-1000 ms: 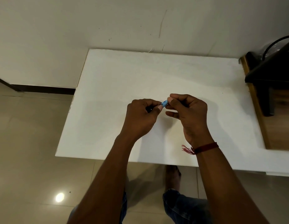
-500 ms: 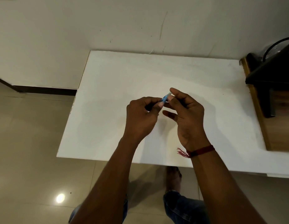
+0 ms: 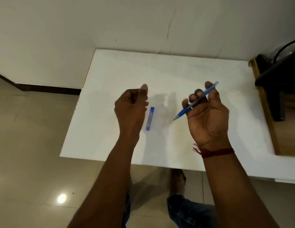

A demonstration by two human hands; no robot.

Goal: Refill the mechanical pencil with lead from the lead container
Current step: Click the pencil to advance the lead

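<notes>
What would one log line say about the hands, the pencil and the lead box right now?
right hand: holds pencil | left hand: curled | lead box: flat on table

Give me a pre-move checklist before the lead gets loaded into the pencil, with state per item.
1. Mechanical pencil secured in the right hand: ok, fingers wrapped round the barrel, tip pointing down-left.
2. Lead container reachable: ok, lying flat on the white table just right of the left hand.
3. Left hand free to take the container: cannot tell, it is loosely fisted with the thumb up and might hold something small.
4. Pencil cap off, tube open: cannot tell, the top end is too small to read.
5. Container open: cannot tell.
6. Loose lead in view: not ok, none visible.
</notes>
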